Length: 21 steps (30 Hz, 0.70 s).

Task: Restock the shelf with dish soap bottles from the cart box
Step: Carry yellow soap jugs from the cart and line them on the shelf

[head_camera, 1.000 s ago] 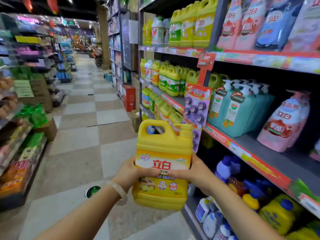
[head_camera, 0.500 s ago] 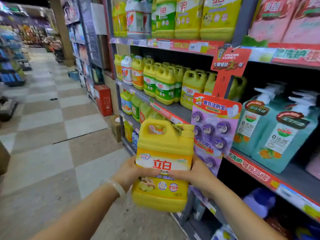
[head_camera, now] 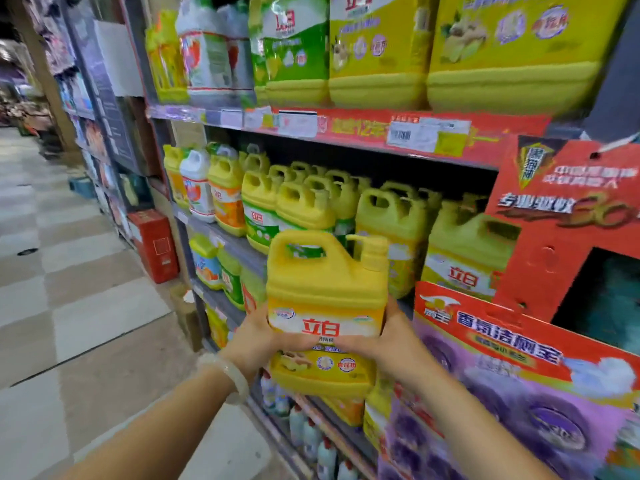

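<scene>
Now holding bottle (head_camera: pixel 327 317) upright at frame centre, left hand (head_camera: pixel 254 336) and right hand (head_camera: pixel 388 336) clamped on its sides. Risk I see: pump snagging shelf (head_camera: pixel 221 233) row, toppling neighbours.

Dish soap bottle (head_camera: pixel 327 306) upright between left hand (head_camera: pixel 254 339) and right hand (head_camera: pixel 391 341), in front of shelf (head_camera: pixel 239 247). Behind it, on that shelf, row of handled jugs (head_camera: pixel 304 202). Hanging display card (head_camera: pixel 526 368) to its right. Red box (head_camera: pixel 156 244) on floor (head_camera: pixel 86 306), left.
</scene>
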Available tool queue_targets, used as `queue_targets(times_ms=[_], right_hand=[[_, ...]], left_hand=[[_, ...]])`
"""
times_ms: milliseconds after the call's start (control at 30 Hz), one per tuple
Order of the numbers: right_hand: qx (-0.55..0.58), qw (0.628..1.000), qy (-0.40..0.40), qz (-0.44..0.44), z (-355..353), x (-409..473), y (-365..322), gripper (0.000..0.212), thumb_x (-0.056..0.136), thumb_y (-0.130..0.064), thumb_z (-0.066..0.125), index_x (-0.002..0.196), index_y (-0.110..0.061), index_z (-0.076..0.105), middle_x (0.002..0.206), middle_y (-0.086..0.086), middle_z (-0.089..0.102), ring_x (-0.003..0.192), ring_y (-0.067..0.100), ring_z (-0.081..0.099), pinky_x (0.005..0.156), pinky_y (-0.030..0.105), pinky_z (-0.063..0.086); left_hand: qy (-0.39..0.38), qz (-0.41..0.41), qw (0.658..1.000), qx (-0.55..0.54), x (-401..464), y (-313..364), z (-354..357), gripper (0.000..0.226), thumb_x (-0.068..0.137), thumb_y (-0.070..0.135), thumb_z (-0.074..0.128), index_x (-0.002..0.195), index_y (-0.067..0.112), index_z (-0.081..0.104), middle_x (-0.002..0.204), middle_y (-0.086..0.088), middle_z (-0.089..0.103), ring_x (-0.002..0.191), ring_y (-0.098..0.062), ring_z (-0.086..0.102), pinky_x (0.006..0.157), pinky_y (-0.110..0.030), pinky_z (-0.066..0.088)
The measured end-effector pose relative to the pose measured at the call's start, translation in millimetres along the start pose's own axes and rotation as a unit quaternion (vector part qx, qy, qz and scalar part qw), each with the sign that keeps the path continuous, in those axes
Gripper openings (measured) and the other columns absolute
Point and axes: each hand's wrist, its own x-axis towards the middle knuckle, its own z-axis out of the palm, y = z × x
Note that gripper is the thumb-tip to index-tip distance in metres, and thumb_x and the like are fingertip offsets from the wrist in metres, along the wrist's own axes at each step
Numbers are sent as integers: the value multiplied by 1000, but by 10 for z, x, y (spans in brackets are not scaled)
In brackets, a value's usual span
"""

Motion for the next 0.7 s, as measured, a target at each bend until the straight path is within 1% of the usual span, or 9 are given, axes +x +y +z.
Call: queue_targets(times_ms=[67,167,233,267,333,367,500,567,700], right_hand=[[-5,999,47,-13,-22,204,7,77,55,-2,87,120,-14,47,100,-8,66,79,-10,64,69,10,52],[22,991,128,-24,-29,473,90,76,55,3,85,116,-18,47,99,-8,66,80,-7,64,72,13,53],[38,985,167,-19,-24,605,153,81,56,9,83,121,-16,42,102,-6,65,83,-5,64,78,18,54],[44,982,186,-15,-23,662,181,82,57,10,82,123,-16,40,104,-4,65,86,-1,64,82,22,53],[45,974,220,-8,-27,767,223,82,58,10,81,121,-19,39,108,-2,63,91,2,62,84,21,52],[42,971,237,-3,-31,820,238,82,58,9,82,121,-19,39,108,-2,63,91,2,62,84,19,52],[39,956,288,25,-79,1033,259,87,57,13,81,129,-11,39,118,11,61,108,24,61,96,43,49],[27,952,302,40,-96,1120,293,91,57,11,81,134,-10,37,121,13,60,112,27,59,97,47,48],[0,948,313,62,-105,1181,386,97,60,-1,84,141,-17,32,128,5,57,118,20,56,100,45,47]], left_hand=[[-22,-5,1000,14,364,24,-25,81,42,30,89,117,10,63,108,-9,72,101,-29,68,86,-43,55],[-41,0,998,40,908,28,-36,88,35,36,88,115,11,61,104,-7,73,100,-28,68,81,-38,57],[-68,-2,996,53,1203,32,5,101,32,39,90,122,5,57,111,-12,69,106,-29,65,89,-44,53],[-88,-6,995,50,1345,10,19,97,36,35,92,121,3,57,107,-10,71,101,-24,67,88,-40,55],[-123,-8,992,41,1578,-24,66,53,59,7,87,105,6,61,82,1,76,74,-7,72,64,-23,57],[-144,-7,989,40,1681,-40,86,42,65,-6,79,102,5,61,81,-1,76,67,-6,71,55,-20,55],[-193,0,981,17,2057,-92,110,61,63,-12,78,117,8,55,100,-11,73,85,-24,72,61,-34,59],[-204,-3,979,15,2217,-141,132,71,59,-9,82,121,8,52,106,-14,71,93,-30,70,68,-41,59],[-196,12,981,6,2363,-303,190,65,61,1,82,118,14,53,96,-3,74,81,-19,72,59,-29,58]])
